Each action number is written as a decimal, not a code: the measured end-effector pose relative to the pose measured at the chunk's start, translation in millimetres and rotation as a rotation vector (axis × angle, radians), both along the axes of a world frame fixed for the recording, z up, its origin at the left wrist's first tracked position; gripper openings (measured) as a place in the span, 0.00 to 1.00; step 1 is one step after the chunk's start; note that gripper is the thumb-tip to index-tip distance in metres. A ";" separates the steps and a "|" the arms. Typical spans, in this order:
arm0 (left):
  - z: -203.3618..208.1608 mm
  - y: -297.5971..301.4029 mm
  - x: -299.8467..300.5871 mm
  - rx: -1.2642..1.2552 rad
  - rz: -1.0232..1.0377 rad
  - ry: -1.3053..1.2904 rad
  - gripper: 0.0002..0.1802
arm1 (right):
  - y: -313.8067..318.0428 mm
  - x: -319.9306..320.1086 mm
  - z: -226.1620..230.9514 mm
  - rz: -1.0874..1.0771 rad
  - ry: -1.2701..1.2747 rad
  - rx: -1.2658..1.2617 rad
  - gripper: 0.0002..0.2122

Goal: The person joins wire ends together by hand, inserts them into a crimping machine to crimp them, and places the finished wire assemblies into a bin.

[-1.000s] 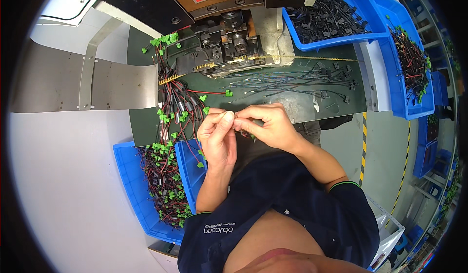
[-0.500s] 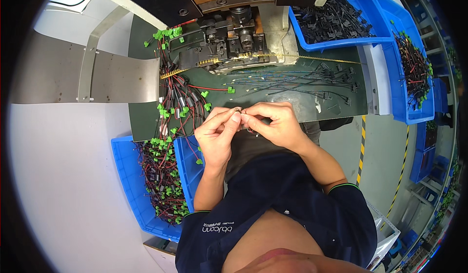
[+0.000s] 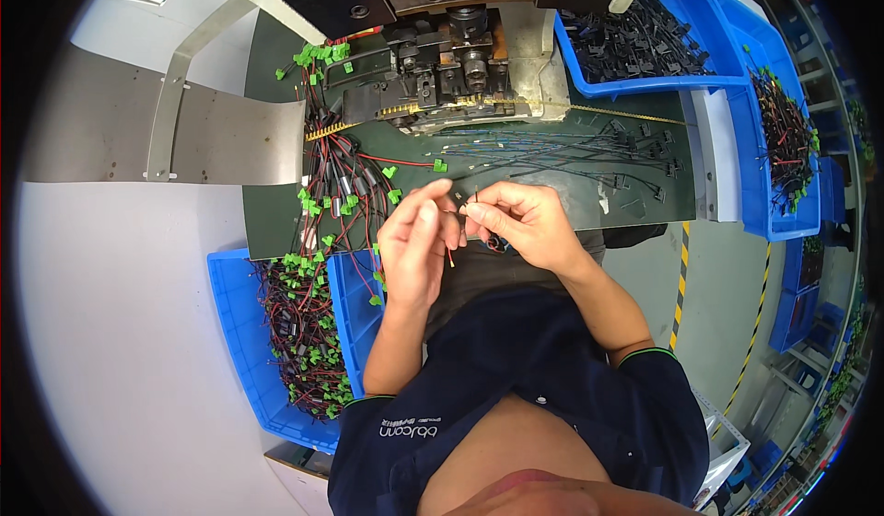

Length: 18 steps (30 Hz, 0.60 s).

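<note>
Close in front of my body, just off the table's near edge, my right hand [image 3: 527, 226] pinches a thin dark cable [image 3: 496, 243] between thumb and forefinger. Part of the cable is bunched under the right fingers, and its far side is hidden. My left hand [image 3: 414, 244] is right beside it, with thumb and forefinger raised and apart. A thin wire end [image 3: 451, 257] hangs below the left fingertips; whether those lower fingers touch it is unclear. Left of the hands lies a bundle of red and black wires [image 3: 345, 180] with green connectors.
A terminal crimping machine [image 3: 456, 65] stands at the back, fed by a brass terminal strip [image 3: 626, 114]. Black-ended cables [image 3: 589, 152] lie on the green table [image 3: 552, 205]. Blue bins hold black cables [image 3: 635, 42], red-black wires [image 3: 783, 134] and green-ended wires [image 3: 308, 341]. A metal chute [image 3: 235, 139] is left.
My left thumb and forefinger have come away from the right fingertips and spread apart. The right hand keeps its pinch, and more of the cable shows below it. The view has shifted slightly.
</note>
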<state>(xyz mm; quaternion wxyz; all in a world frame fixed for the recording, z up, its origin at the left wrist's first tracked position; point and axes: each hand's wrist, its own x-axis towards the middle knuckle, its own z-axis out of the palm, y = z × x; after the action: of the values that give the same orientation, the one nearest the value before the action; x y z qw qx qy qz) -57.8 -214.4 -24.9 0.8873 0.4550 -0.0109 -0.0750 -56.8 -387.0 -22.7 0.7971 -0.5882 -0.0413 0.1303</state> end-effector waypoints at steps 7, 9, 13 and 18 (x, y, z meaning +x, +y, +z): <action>-8.3 15.3 10.5 0.184 -0.179 -0.184 0.10 | -3.8 -1.7 1.6 0.049 -0.030 -0.007 0.07; -4.2 17.0 14.4 0.153 -0.197 -0.170 0.09 | -6.6 -1.1 2.8 0.080 -0.006 0.042 0.07; -3.0 15.9 17.8 0.101 -0.291 -0.078 0.09 | -8.9 -0.7 3.6 0.123 0.014 0.035 0.07; 1.0 12.8 16.0 0.162 -0.221 -0.158 0.10 | -8.4 -3.3 8.6 0.071 -0.028 -0.027 0.07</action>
<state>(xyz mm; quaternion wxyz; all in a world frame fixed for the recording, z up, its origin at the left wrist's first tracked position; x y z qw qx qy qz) -41.8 -201.6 -23.9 0.8303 0.5258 -0.1245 -0.1368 -60.1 -395.4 -14.2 0.7832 -0.5989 -0.0717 0.1510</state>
